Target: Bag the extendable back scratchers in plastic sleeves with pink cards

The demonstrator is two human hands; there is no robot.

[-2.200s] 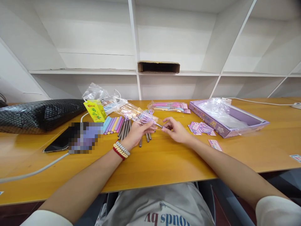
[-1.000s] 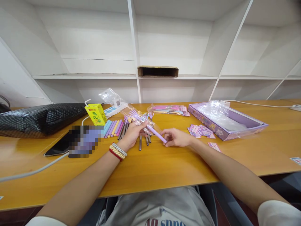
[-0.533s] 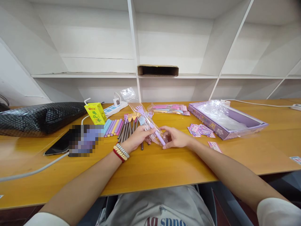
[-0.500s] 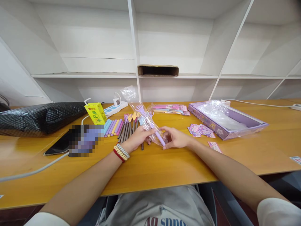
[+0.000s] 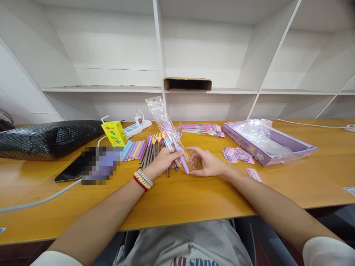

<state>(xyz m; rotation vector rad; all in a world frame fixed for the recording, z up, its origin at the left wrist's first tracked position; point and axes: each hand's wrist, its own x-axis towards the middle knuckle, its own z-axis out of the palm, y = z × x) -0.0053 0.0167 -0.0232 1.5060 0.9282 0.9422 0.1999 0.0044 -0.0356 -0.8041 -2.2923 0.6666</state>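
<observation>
My left hand (image 5: 163, 162) is closed around a purple back scratcher (image 5: 184, 165) inside a clear plastic bag (image 5: 155, 107). The claw end points away from me and the handle's rounded end towards me. Beside the handle, my right hand (image 5: 207, 163) is curved, thumb and fingers apart; whether its fingertips touch the bag is hard to tell. Partly hidden behind my left hand lie several back scratcher rods with coloured claw heads (image 5: 158, 137). A row of loose pastel handles (image 5: 135, 150) lies to their left.
Packed back scratchers (image 5: 201, 128) lie at the back. To the right are small printed cards (image 5: 238, 153) and a purple box (image 5: 268, 160) with plastic in it. Leftward stand a yellow drink carton (image 5: 114, 133), a power strip (image 5: 137, 128), a phone (image 5: 69, 169) and a black wrapped parcel (image 5: 52, 140).
The bagged back scratcher has tilted slightly more upright, its handle end shifting left. My right thumb and fingers have spread and come away from the handle. My left hand keeps its hold.
</observation>
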